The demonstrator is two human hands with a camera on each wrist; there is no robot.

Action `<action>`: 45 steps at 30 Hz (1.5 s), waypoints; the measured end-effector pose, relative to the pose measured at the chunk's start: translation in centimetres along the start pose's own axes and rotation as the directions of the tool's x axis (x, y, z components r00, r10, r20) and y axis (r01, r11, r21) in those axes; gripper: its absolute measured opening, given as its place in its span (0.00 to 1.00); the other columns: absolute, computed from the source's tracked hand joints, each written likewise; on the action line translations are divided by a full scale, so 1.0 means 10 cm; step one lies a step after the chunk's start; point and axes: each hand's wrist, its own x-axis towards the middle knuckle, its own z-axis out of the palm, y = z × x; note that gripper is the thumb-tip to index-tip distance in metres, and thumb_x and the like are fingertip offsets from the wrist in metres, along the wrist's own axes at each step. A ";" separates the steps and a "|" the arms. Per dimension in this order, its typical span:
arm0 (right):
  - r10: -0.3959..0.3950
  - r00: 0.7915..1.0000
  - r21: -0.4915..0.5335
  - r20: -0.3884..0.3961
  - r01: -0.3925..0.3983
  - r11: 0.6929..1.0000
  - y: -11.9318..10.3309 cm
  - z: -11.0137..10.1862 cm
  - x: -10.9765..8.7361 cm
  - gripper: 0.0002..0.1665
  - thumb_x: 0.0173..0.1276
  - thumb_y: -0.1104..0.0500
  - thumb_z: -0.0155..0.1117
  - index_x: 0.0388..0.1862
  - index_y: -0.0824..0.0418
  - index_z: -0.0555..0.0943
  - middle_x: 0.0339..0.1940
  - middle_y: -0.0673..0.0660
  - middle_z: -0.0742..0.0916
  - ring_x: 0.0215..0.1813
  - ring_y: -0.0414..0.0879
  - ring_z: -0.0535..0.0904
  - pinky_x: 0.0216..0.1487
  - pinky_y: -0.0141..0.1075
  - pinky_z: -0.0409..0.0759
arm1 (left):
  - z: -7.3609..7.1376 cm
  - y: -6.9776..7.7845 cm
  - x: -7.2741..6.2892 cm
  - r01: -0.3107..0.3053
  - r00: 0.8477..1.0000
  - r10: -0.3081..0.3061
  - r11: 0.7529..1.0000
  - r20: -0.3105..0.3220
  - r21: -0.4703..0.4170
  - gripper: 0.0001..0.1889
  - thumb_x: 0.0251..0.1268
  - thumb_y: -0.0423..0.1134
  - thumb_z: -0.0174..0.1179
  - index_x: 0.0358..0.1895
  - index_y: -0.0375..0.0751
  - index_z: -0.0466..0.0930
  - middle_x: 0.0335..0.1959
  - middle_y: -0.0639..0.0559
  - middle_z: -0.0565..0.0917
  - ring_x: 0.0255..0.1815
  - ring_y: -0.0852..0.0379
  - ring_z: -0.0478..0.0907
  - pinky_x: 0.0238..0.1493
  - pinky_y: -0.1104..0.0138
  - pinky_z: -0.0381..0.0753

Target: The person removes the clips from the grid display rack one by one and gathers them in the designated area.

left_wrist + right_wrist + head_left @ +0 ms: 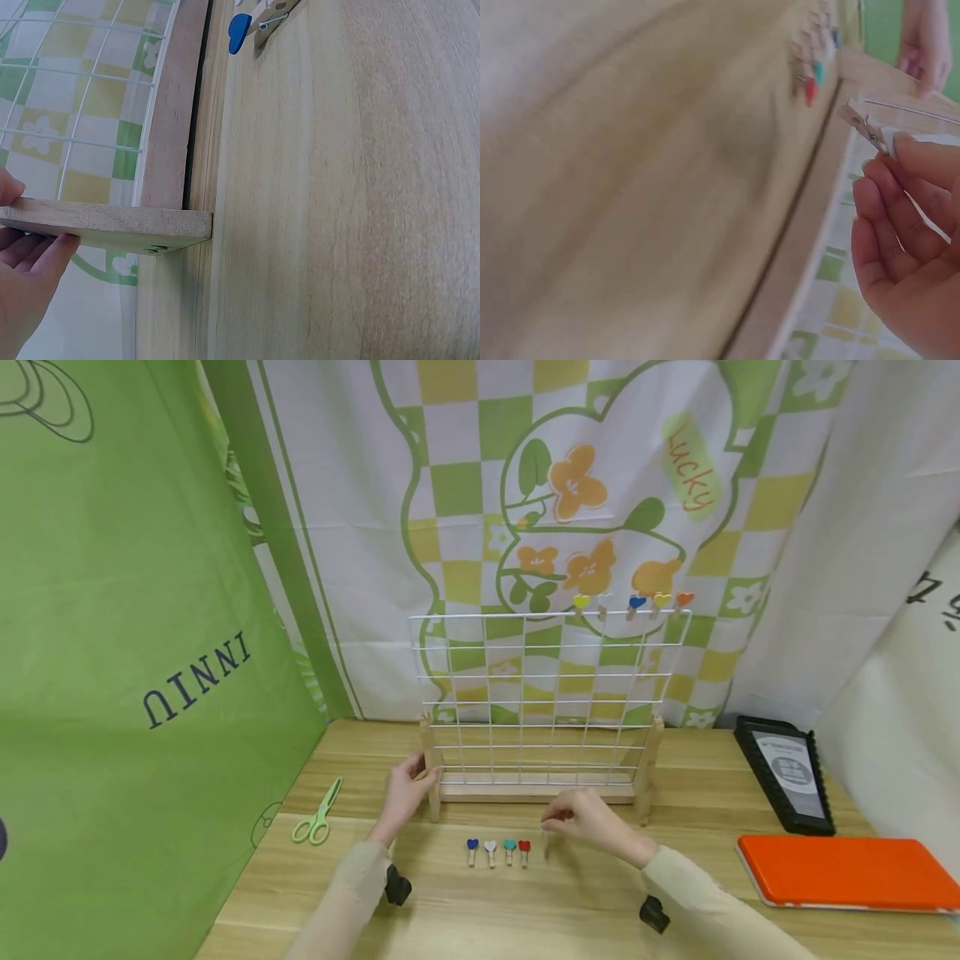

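A small wooden clothespin (865,129) with a whitish end is pinched between the thumb and fingers of my right hand (591,820), just above the table. My left hand (407,792) grips the left wooden upright (112,223) of a stand, thumb on one side and fingers on the other. The stand holds a white wire grid (525,693). Several heart clothespins lie in a row between the hands: blue (472,845), white (491,847), teal (510,846) and red (524,846). More are clipped along the grid's top right, including a blue one (637,602) and an orange one (684,599).
Green scissors (318,818) lie on the table at left. To the right are a black packaged item (787,772) and a flat orange case (847,870). A patterned curtain (465,485) hangs behind the grid, and green cloth (135,610) borders the left side.
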 end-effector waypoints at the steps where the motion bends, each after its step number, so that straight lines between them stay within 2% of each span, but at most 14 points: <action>1: 0.027 0.999 0.022 0.022 -0.028 0.999 0.01 0.03 -0.01 0.03 0.63 0.64 0.69 0.33 0.64 0.88 0.30 0.54 0.91 0.30 0.34 0.83 0.31 0.24 0.83 | 0.00 -0.01 0.00 -0.021 1.000 0.021 1.000 0.001 0.000 0.21 0.63 0.26 0.60 0.59 0.21 0.74 0.55 0.22 0.80 0.59 0.30 0.79 0.60 0.54 0.84; 2: 0.052 0.998 0.041 0.042 -0.053 0.998 0.03 0.07 -0.02 0.03 0.64 0.64 0.69 0.34 0.63 0.88 0.30 0.54 0.91 0.30 0.33 0.82 0.30 0.23 0.82 | -0.01 -0.02 -0.01 -0.060 0.998 0.060 0.998 -0.003 -0.006 0.21 0.63 0.27 0.60 0.59 0.21 0.75 0.54 0.23 0.81 0.58 0.32 0.81 0.57 0.57 0.86; 5: 0.090 0.991 0.085 0.100 -0.099 0.991 0.06 0.14 -0.03 0.03 0.64 0.64 0.69 0.33 0.62 0.88 0.30 0.54 0.91 0.30 0.31 0.81 0.29 0.22 0.81 | -0.01 -0.02 -0.02 -0.116 0.993 0.116 0.993 0.001 -0.006 0.20 0.64 0.28 0.60 0.57 0.20 0.76 0.52 0.22 0.81 0.56 0.31 0.81 0.54 0.59 0.88; 8: 0.113 0.983 0.101 0.146 -0.128 0.987 0.07 0.18 -0.03 0.04 0.65 0.63 0.69 0.33 0.61 0.88 0.30 0.53 0.91 0.28 0.29 0.78 0.27 0.22 0.78 | -0.01 -0.01 -0.01 -0.080 0.997 0.080 0.997 0.002 -0.012 0.21 0.64 0.28 0.60 0.58 0.19 0.75 0.53 0.21 0.80 0.58 0.29 0.79 0.57 0.56 0.86; 9: 0.119 0.980 0.103 0.158 -0.136 0.985 0.08 0.19 -0.03 0.04 0.65 0.62 0.69 0.33 0.61 0.89 0.30 0.53 0.91 0.26 0.29 0.77 0.26 0.21 0.77 | 0.00 -0.01 0.00 -0.042 0.999 0.042 0.999 0.004 -0.006 0.21 0.64 0.27 0.60 0.59 0.18 0.74 0.55 0.21 0.79 0.59 0.27 0.77 0.59 0.53 0.84; 12: 0.145 0.971 0.117 0.189 -0.169 0.979 0.09 0.21 -0.03 0.05 0.66 0.61 0.68 0.34 0.61 0.88 0.30 0.52 0.91 0.25 0.29 0.75 0.24 0.21 0.75 | 0.01 -0.01 0.02 0.017 1.000 -0.017 1.000 -0.001 0.008 0.22 0.64 0.24 0.59 0.60 0.18 0.72 0.57 0.21 0.78 0.61 0.28 0.76 0.62 0.50 0.81; 16: 0.167 0.963 0.124 0.211 -0.196 0.973 0.10 0.22 0.00 0.06 0.67 0.60 0.67 0.34 0.61 0.88 0.30 0.53 0.91 0.26 0.29 0.76 0.27 0.22 0.76 | 0.03 -0.02 0.03 0.043 0.999 -0.043 0.999 -0.004 0.030 0.22 0.65 0.22 0.57 0.61 0.16 0.70 0.58 0.21 0.77 0.62 0.28 0.75 0.63 0.49 0.80; 20: 0.171 0.958 0.118 0.229 -0.202 0.972 0.12 0.22 0.02 0.06 0.68 0.59 0.66 0.34 0.60 0.88 0.30 0.53 0.91 0.27 0.29 0.76 0.29 0.22 0.77 | 0.03 -0.01 0.02 0.041 0.999 -0.041 0.999 -0.011 0.026 0.22 0.64 0.21 0.58 0.61 0.16 0.71 0.57 0.20 0.77 0.62 0.27 0.75 0.62 0.50 0.81; 27: 0.190 0.950 0.117 0.247 -0.224 0.968 0.12 0.22 0.05 0.06 0.68 0.60 0.66 0.34 0.60 0.87 0.30 0.54 0.91 0.24 0.28 0.72 0.27 0.22 0.75 | 0.01 0.01 0.01 0.036 0.999 -0.036 0.999 -0.008 0.006 0.22 0.63 0.23 0.60 0.61 0.19 0.72 0.57 0.21 0.77 0.61 0.27 0.76 0.61 0.52 0.82; 34: 0.169 0.957 0.115 0.237 -0.201 0.973 0.11 0.20 0.04 0.06 0.67 0.60 0.67 0.34 0.61 0.87 0.30 0.55 0.91 0.26 0.31 0.76 0.28 0.22 0.76 | 0.02 -0.01 0.02 0.027 1.000 -0.026 1.000 -0.011 0.014 0.21 0.63 0.23 0.59 0.60 0.18 0.73 0.56 0.21 0.78 0.60 0.27 0.76 0.61 0.52 0.83; 39: 0.137 0.969 0.074 0.204 -0.154 0.985 0.05 -0.01 0.08 0.07 0.68 0.61 0.66 0.36 0.63 0.87 0.33 0.55 0.91 0.30 0.35 0.80 0.30 0.23 0.78 | 0.02 0.00 0.01 0.036 0.999 -0.035 0.999 -0.010 0.018 0.22 0.63 0.24 0.60 0.60 0.19 0.73 0.57 0.22 0.78 0.61 0.30 0.77 0.62 0.51 0.82; 42: 0.098 0.985 0.035 0.145 -0.104 0.994 -0.04 -0.26 0.17 0.06 0.68 0.62 0.65 0.38 0.63 0.87 0.34 0.56 0.91 0.32 0.38 0.83 0.32 0.24 0.81 | 0.01 0.01 0.00 0.040 0.999 -0.040 0.999 -0.009 0.016 0.23 0.63 0.25 0.61 0.61 0.19 0.73 0.57 0.23 0.78 0.61 0.31 0.78 0.62 0.50 0.81; 45: 0.051 0.998 -0.025 0.048 -0.050 0.998 -0.18 -0.59 0.27 0.05 0.67 0.63 0.66 0.38 0.63 0.87 0.34 0.55 0.91 0.33 0.38 0.84 0.34 0.27 0.85 | 0.01 0.02 0.01 0.049 0.999 -0.049 0.999 -0.012 0.011 0.23 0.63 0.26 0.61 0.61 0.20 0.73 0.58 0.24 0.79 0.61 0.32 0.78 0.62 0.51 0.81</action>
